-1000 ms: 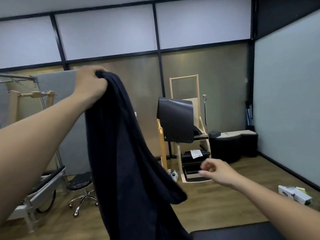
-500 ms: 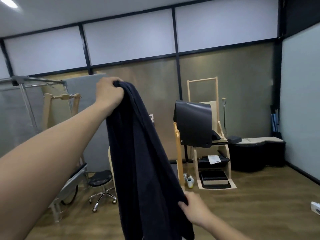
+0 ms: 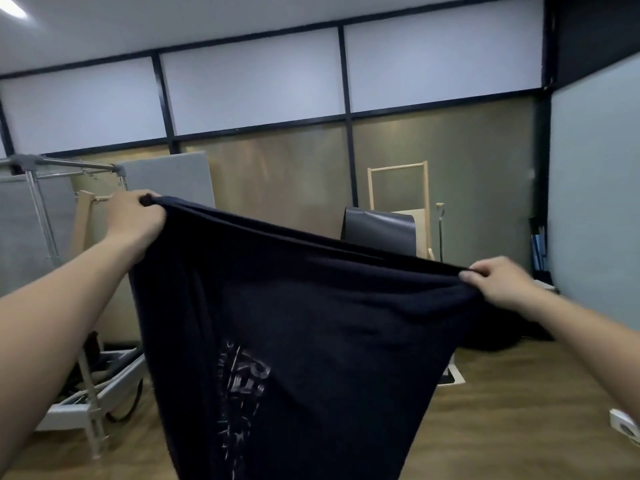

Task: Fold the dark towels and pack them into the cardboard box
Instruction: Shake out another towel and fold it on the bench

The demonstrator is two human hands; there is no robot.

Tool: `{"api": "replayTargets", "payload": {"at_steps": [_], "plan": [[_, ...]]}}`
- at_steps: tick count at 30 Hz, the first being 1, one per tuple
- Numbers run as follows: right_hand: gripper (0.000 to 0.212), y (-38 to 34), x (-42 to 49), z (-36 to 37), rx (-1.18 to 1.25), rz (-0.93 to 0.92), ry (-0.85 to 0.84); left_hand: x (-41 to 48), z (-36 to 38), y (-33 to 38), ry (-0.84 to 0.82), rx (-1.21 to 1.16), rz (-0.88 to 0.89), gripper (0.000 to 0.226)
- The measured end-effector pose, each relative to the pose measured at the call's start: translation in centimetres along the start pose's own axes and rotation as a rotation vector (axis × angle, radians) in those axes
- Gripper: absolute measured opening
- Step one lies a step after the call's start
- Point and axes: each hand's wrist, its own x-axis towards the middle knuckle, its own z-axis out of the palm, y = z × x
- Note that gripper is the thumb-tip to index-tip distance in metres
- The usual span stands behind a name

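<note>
A dark navy towel (image 3: 311, 323) with a faint pale print low on its front hangs spread out in the air before me. My left hand (image 3: 135, 220) grips its upper left corner, raised at chest height. My right hand (image 3: 498, 280) pinches the upper right corner, a little lower. The top edge runs taut between both hands and the cloth hangs down out of the frame. No cardboard box is in view.
A metal rack (image 3: 41, 188) and white frame equipment stand at the left. A wooden chair-like frame with a black pad (image 3: 381, 230) stands behind the towel. A small white box (image 3: 625, 422) lies on the wooden floor (image 3: 502, 427) at the right.
My right hand took the towel's hanging edge and drew it up and to the right. The towel went from hanging bunched from my left hand to spread wide between both hands.
</note>
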Motion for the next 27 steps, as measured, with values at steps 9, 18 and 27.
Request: {"api": "replayTargets", "payload": {"at_steps": [9,18,27], "plan": [[0.018,-2.1,3.2,-8.6,0.883,0.238,0.051,0.5,1.2,-0.8,-0.250,0.188,-0.068,0.025],[0.026,-3.1,2.5,-10.8,1.003,0.190,0.030,1.1,2.0,-0.9,-0.217,0.233,-0.096,0.020],[0.038,-2.1,1.6,-9.8,0.226,-0.001,0.140,1.2,1.1,-0.5,-0.260,0.289,-0.042,0.020]]}}
